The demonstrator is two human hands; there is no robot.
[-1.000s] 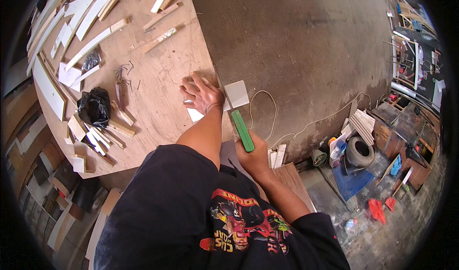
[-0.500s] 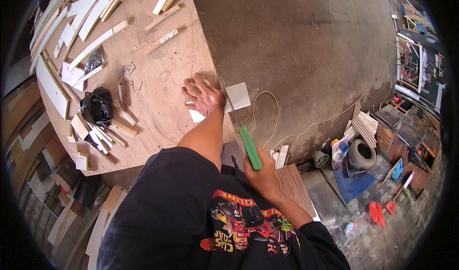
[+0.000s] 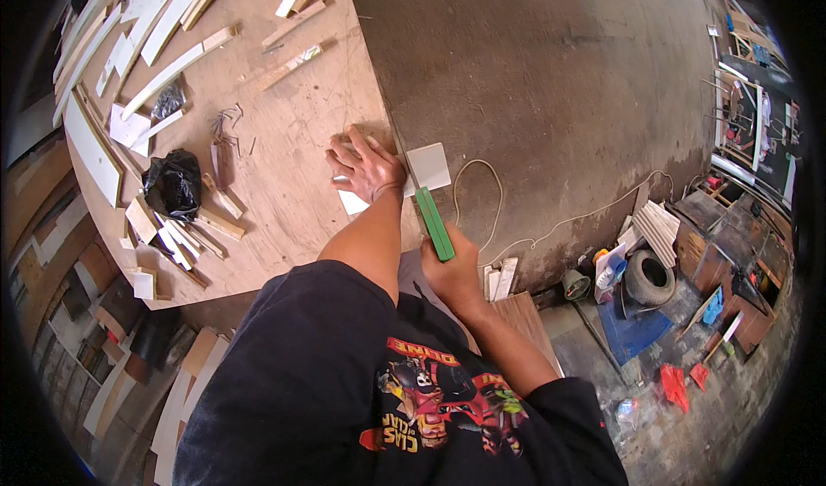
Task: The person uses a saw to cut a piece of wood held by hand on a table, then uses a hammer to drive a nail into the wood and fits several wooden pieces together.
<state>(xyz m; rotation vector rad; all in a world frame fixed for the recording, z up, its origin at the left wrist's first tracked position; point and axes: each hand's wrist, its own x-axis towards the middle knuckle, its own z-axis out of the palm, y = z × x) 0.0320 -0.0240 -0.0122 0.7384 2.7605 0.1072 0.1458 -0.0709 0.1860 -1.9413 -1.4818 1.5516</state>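
Observation:
My left hand (image 3: 368,166) presses palm down with fingers spread on a white board piece (image 3: 350,200) at the edge of a plywood worktop (image 3: 292,125). The board's white end (image 3: 429,163) juts past the edge. My right hand (image 3: 452,258) grips the green handle (image 3: 434,221) of a saw, whose blade (image 3: 412,178) crosses the board just right of my left hand. The cutting line under the blade is too small to make out. Small nails (image 3: 228,120) and a crumpled black plastic bag (image 3: 172,185) lie on the worktop to the left.
White and bare wood strips (image 3: 168,26) cover the worktop's left side. Beyond its right edge lies a concrete floor (image 3: 551,82) with a looping cord (image 3: 559,226). At lower right are a tyre (image 3: 650,278), a blue sheet (image 3: 630,331), leaning planks (image 3: 650,232) and red scraps (image 3: 675,383).
The saw slid back toward my body half a second ago and has now moved forward again with my right hand. My left hand stays on the board.

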